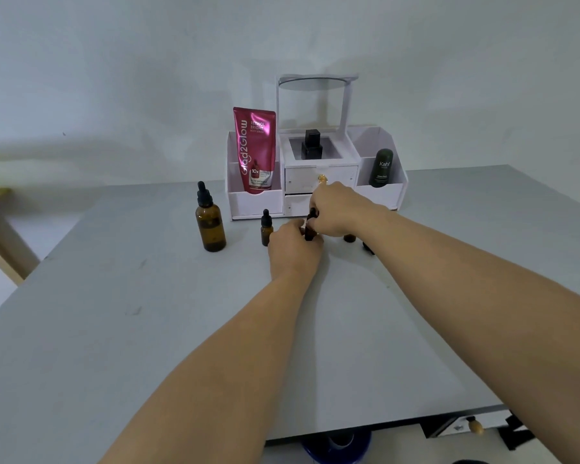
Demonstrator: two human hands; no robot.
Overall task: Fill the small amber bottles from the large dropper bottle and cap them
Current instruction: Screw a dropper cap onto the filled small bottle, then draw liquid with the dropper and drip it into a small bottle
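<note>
The large amber dropper bottle [210,222] stands capped on the grey table [148,313] at the left. A small capped amber bottle [266,229] stands just right of it. My left hand [293,247] grips another small amber bottle [309,233], mostly hidden by the fingers. My right hand [335,209] pinches that bottle's black dropper cap [312,214] on top. Behind my right wrist a third small amber bottle [349,237] shows only its base, and a black cap [369,247] lies beside it on the table.
A white cosmetics organiser [318,182] with drawers stands behind my hands; it holds a pink tube [255,150], a black square bottle [312,145] and a dark green container [381,169]. A wooden furniture edge [0,229] lies at the far left.
</note>
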